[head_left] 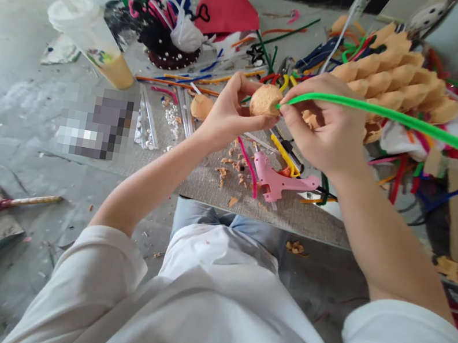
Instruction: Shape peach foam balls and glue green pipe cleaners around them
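Observation:
My left hand (233, 108) is closed around a small tan, rough-surfaced ball (266, 101), thumb below and fingers above. Between the thumb and fingertips of my right hand (327, 123) is a bright green pipe cleaner (396, 116), pinched close to its end. Its tip meets the right side of the ball; whether it goes inside I cannot tell. The long free part runs off to the right edge of the view. Below my hands lie a pink glue gun (282, 179), a yellow utility knife (287, 155) and a magenta pipe cleaner (248, 166).
Tan crumbs (238, 167) are scattered along the table's front edge (303, 222). A plastic cup (96, 44) with a straw stands at the left. Behind are a dark pincushion-like holder (173, 48) and red sheet (228, 4). A bumpy tan piece (398, 77) sits at the right.

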Action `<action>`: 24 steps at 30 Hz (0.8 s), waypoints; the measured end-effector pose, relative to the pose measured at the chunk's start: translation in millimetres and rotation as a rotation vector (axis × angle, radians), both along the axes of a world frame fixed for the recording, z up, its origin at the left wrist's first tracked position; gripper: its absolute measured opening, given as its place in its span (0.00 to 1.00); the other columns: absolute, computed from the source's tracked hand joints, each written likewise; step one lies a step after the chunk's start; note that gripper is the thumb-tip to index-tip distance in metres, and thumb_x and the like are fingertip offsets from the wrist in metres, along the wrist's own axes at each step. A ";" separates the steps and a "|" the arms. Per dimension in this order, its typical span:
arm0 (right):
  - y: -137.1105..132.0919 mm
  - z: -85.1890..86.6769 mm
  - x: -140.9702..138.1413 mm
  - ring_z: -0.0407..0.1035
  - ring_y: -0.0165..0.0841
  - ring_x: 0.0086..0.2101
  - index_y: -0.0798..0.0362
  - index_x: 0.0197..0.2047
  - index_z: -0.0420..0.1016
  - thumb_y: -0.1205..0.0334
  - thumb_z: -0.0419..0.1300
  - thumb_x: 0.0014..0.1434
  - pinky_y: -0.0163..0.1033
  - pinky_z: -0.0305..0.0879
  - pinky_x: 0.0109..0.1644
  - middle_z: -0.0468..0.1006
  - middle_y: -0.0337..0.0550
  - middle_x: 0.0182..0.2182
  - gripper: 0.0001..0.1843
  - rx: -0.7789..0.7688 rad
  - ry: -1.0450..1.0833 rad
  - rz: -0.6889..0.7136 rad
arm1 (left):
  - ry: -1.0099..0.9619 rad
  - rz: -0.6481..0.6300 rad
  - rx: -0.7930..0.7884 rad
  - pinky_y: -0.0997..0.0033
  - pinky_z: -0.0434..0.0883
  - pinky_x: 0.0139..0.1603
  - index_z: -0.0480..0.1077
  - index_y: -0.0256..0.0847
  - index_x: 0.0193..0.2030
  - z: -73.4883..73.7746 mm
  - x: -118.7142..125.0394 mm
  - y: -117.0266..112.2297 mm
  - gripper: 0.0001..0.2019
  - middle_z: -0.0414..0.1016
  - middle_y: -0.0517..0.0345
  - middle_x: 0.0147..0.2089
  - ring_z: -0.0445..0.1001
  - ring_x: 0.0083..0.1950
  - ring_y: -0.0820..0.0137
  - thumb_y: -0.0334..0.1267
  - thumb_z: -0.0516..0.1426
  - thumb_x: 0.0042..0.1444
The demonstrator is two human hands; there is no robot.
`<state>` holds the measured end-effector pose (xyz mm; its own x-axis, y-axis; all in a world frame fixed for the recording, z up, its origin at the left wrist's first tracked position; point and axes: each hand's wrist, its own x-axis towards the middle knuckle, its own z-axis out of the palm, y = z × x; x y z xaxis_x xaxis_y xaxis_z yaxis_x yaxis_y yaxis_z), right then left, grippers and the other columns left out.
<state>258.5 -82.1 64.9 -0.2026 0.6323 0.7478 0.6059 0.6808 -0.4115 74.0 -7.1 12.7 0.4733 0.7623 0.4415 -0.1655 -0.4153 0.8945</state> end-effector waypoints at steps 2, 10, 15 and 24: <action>-0.2 -1.2 -0.9 0.76 0.42 0.43 0.43 0.38 0.74 0.44 0.56 0.69 0.51 0.77 0.50 0.81 0.45 0.39 0.14 0.007 -0.017 -0.009 | 0.003 0.009 0.023 0.51 0.82 0.59 0.61 0.43 0.47 -2.0 0.3 2.1 0.37 0.74 0.55 0.52 0.80 0.55 0.62 0.65 0.71 0.43; 2.3 -9.3 -2.6 0.77 0.43 0.45 0.43 0.41 0.73 0.53 0.52 0.71 0.53 0.78 0.52 0.81 0.47 0.41 0.10 0.036 -0.122 -0.095 | -0.013 0.016 0.019 0.54 0.81 0.55 0.62 0.43 0.46 -6.1 1.1 5.9 0.36 0.73 0.54 0.51 0.79 0.53 0.63 0.63 0.72 0.43; 4.2 -12.3 -2.5 0.77 0.43 0.46 0.43 0.41 0.73 0.55 0.51 0.71 0.52 0.79 0.52 0.81 0.47 0.41 0.10 0.073 -0.158 -0.107 | -0.013 0.018 0.018 0.57 0.81 0.52 0.63 0.44 0.46 -7.7 0.8 7.1 0.35 0.71 0.55 0.49 0.78 0.51 0.65 0.62 0.72 0.43; 5.6 -13.1 -1.6 0.77 0.43 0.47 0.43 0.42 0.72 0.58 0.51 0.71 0.53 0.79 0.53 0.81 0.48 0.41 0.09 0.101 -0.185 -0.096 | 0.009 0.048 0.089 0.58 0.81 0.52 0.63 0.44 0.46 -10.4 1.1 8.9 0.33 0.71 0.56 0.48 0.78 0.51 0.65 0.63 0.71 0.47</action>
